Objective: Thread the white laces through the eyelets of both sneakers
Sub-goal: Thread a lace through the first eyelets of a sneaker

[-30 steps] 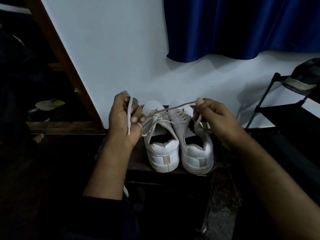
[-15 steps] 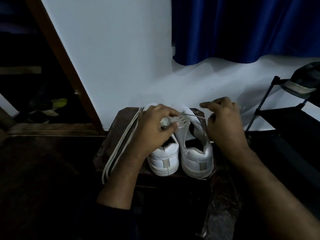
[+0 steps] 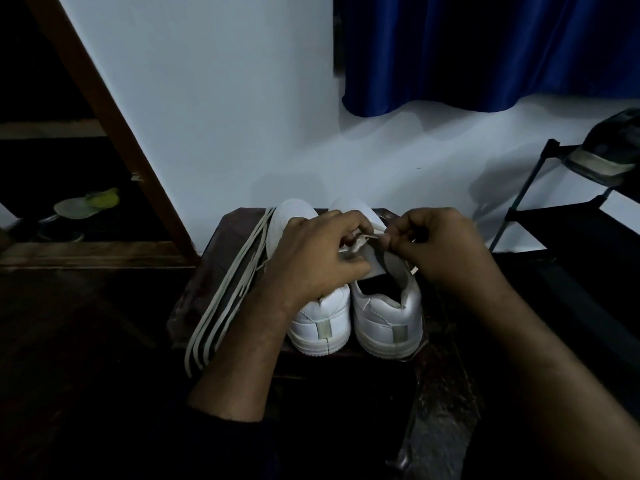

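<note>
Working: both hands are now closing in over the right sneaker [image 3: 384, 306], where a second ago they were raised apart, stretching one lace between them.
Left hand: the left hand [image 3: 313, 258] is pinching the lace end [image 3: 358, 242] over the tongue, fingers curled.
Right hand: the right hand [image 3: 440, 251] is pinching the same lace end from the other side, fingertips curled tight.
Loose laces: the white laces [image 3: 225, 292] are now lying in a bundle along the left edge of the dark wooden stool [image 3: 194, 306], trailing off its near-left corner.
Left sneaker: the left sneaker [image 3: 322, 323] is standing touching its mate near the near edge.
Meaning: pulling slack is seemingly giving way to feeding an eyelet; which eyelet is hidden.
</note>
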### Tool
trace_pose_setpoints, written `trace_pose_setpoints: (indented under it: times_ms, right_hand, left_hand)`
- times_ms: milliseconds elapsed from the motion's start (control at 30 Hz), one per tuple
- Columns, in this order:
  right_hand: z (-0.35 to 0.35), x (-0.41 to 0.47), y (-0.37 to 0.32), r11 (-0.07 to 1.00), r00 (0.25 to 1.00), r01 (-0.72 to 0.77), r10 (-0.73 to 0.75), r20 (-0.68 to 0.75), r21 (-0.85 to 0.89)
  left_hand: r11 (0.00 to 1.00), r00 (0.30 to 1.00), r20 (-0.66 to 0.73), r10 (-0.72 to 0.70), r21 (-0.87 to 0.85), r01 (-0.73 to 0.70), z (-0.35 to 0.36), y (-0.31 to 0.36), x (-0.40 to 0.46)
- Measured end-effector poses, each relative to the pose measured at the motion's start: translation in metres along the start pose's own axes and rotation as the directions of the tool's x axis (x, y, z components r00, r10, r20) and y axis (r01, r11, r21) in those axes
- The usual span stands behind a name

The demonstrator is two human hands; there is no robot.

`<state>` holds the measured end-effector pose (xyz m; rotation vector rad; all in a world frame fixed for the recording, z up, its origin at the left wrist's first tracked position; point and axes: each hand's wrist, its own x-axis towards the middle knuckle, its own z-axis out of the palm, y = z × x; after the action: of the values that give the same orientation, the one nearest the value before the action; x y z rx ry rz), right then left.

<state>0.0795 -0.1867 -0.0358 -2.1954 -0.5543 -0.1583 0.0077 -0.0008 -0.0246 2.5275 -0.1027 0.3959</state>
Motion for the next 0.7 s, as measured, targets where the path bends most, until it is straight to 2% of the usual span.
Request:
trace_pose_setpoints:
  times_ms: [133,267,367,400,433,500,567,600,633,667,700]
  right_hand:
    - [0.001,0.002,0.008,0.995,0.997,-0.073,0.074,-0.004,0.068]
    - [0.004,0.0,0.006,0.995,0.998,-0.059,0.059,-0.007,0.081]
    - [0.003,-0.001,0.005,0.994,0.998,-0.054,0.056,-0.017,0.09]
    - [0.003,-0.001,0.005,0.994,0.998,-0.056,0.057,-0.014,0.094]
    - [0.003,-0.001,0.006,0.992,0.998,-0.061,0.063,-0.012,0.11]
    - [0.004,-0.001,0.007,0.982,0.996,-0.085,0.087,-0.004,0.171]
    - [0.005,-0.001,0.007,0.964,0.994,-0.108,0.11,0.002,0.242]
    - [0.005,-0.001,0.007,0.956,0.993,-0.117,0.119,0.006,0.27]
    - [0.005,-0.001,0.006,0.949,0.992,-0.122,0.124,0.011,0.289]
    - [0.005,-0.001,0.006,0.947,0.992,-0.124,0.125,0.017,0.297]
    - [0.005,-0.001,0.005,0.947,0.992,-0.124,0.124,0.022,0.295]
  left_hand:
    - [0.998,1.0,0.021,0.003,0.068,-0.005,-0.002,0.002,-0.001]
    - [0.984,0.999,0.042,0.009,0.175,-0.017,0.002,0.002,0.002]
    - [0.949,0.996,0.026,0.084,0.303,-0.088,0.008,0.006,0.005]
    - [0.959,0.993,0.019,0.114,0.26,-0.115,0.01,0.005,0.006]
    - [0.982,0.991,0.014,0.131,0.136,-0.132,0.011,0.004,0.007]
    - [0.963,0.99,0.002,0.139,-0.233,-0.135,0.009,0.002,0.007]
    - [0.82,0.998,-0.024,0.054,-0.57,-0.058,0.002,0.004,0.005]
    - [0.74,0.999,-0.034,-0.019,-0.673,-0.009,-0.001,0.006,0.004]
    - [0.688,0.994,-0.055,-0.09,-0.725,0.022,-0.003,0.008,0.004]
    - [0.698,0.986,-0.089,-0.14,-0.716,0.035,-0.004,0.01,0.003]
    - [0.762,0.98,-0.122,-0.159,-0.646,0.043,-0.003,0.009,0.003]
